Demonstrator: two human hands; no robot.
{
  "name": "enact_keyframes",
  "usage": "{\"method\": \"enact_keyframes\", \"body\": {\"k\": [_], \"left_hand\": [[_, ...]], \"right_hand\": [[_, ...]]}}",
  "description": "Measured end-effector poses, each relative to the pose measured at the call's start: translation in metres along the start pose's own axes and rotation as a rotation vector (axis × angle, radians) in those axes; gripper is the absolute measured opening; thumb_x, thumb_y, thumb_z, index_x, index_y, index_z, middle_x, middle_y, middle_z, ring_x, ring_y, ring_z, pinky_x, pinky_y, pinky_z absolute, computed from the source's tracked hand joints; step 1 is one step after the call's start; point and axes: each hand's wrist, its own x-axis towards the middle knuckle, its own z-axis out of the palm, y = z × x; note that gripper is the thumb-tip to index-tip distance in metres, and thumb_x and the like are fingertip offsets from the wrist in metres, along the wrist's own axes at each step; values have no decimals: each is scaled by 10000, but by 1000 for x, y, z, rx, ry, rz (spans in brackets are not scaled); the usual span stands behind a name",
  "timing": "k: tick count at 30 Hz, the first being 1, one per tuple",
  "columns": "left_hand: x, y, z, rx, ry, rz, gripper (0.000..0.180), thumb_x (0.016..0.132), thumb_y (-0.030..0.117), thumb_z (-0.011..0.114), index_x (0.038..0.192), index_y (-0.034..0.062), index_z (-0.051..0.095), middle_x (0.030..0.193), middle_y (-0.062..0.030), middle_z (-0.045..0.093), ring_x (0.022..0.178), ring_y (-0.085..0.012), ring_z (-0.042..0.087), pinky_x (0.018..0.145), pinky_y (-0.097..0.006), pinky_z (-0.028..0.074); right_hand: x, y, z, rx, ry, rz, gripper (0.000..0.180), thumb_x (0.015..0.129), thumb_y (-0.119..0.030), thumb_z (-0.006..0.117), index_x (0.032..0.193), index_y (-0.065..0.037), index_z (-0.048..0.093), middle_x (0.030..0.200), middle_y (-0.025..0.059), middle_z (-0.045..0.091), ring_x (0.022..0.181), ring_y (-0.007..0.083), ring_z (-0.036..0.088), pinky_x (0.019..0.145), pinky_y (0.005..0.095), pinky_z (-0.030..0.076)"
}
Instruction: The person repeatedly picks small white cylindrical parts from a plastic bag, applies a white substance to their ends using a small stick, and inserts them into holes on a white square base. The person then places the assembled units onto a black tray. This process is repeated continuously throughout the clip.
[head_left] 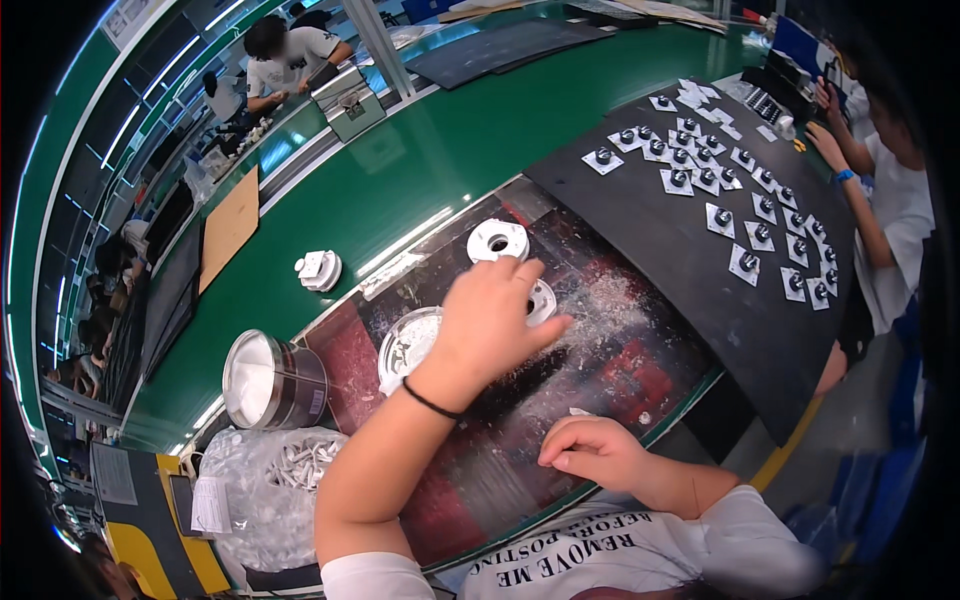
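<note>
My left hand [495, 315] reaches over the worn dark red board, thumb and fingers apart. Partly behind it lies a white ring-shaped part [543, 298], in the gap between thumb and fingers; no grip on it shows. Just beyond the fingertips sits another white round part [498, 240] with a dark centre hole. Beside my left wrist is a shallow white round dish [405, 345], partly covered by the hand. Close to the board's near edge, my right hand [597, 450] is curled with its fingers pressed together; what they hold, if anything, is hidden.
An open tub of white material [258, 380] and a plastic bag of small white pieces [265, 490] stand at left. A white part [318, 270] sits on the green table. Several square plates with black centres [745, 262] cover a black mat [660, 240]. A co-worker's hand [828, 148] is at far right.
</note>
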Motion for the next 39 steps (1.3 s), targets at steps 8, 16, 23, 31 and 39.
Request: {"method": "enact_keyframes", "body": {"k": [8, 16, 23, 31, 39], "left_hand": [[-14, 25, 21, 27, -68, 41, 432, 704, 215, 690, 1081, 28, 592, 1078, -149, 569, 1006, -331, 539, 840, -410, 474], [-67, 61, -1, -53, -208, 47, 528, 734, 268, 698, 1164, -8, 563, 1253, -242, 477, 1112, -382, 496, 933, -412, 442], [-122, 75, -10, -12, -233, -16, 663, 718, 368, 740, 1170, -62, 516, 1210, -215, 499, 1035, -362, 525, 882, -415, 459], [-165, 75, -17, 107, -87, -42, 666, 695, 464, 725, 1082, -54, 564, 1159, -174, 529, 942, -325, 544, 763, -390, 478], [-191, 65, -20, 111, -19, -155, 705, 612, 494, 775, 1037, -36, 589, 1121, -154, 553, 917, -328, 576, 749, -397, 487]], "right_hand": [[0, 0, 4, 126, 50, -29, 114, 893, -62, 563, 972, -18, 632, 950, 43, 613, 873, 114, 558, 770, 254, 442], [-55, -48, -12, -265, -59, -493, 113, 825, -45, 626, 931, -22, 660, 913, 83, 644, 876, 249, 606, 791, 358, 477], [-90, -143, -83, -1247, 431, -415, 215, 727, -85, 678, 935, -49, 640, 959, 90, 618, 926, 275, 572, 825, 378, 452], [-58, -130, -196, -1436, 526, 294, 611, 696, -263, 735, 1225, -39, 527, 1160, 109, 615, 1106, 278, 504, 954, 363, 402], [-40, -119, -211, -1422, 508, 430, 626, 684, -271, 767, 1232, -97, 519, 1146, 116, 621, 1118, 272, 503, 953, 365, 410]]}}
